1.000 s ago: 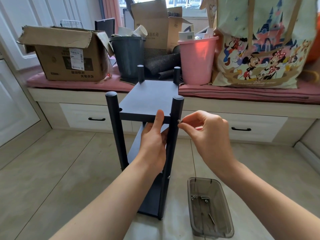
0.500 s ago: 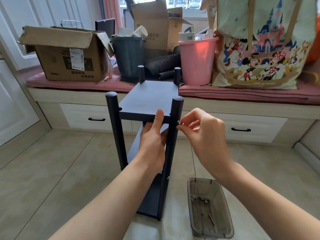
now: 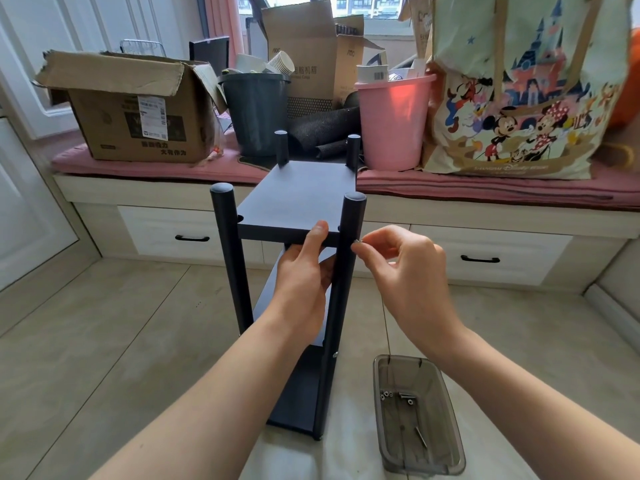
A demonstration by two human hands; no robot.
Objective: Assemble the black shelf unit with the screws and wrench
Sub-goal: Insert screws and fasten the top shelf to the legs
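We see the black shelf (image 3: 300, 206) standing upright on the tiled floor (image 3: 104, 334), just in front of the window bench (image 3: 485, 216). Our left hand (image 3: 304, 275) grasps the near edge of the top board, thumb on the edge and fingers underneath, right beside the near right post (image 3: 341, 271). Our right hand (image 3: 405, 268) pinches a small screw (image 3: 356, 241) between thumb and forefinger, its tip touching the outer side of that post, level with the top board. The near left post (image 3: 230, 258) stands apart from the board's corner notch. On the floor to the right of the shelf's foot sits a clear tray (image 3: 446, 452) holding a few loose screws (image 3: 405, 398) and a thin metal piece that may be the wrench (image 3: 420, 437); we cannot tell for sure.
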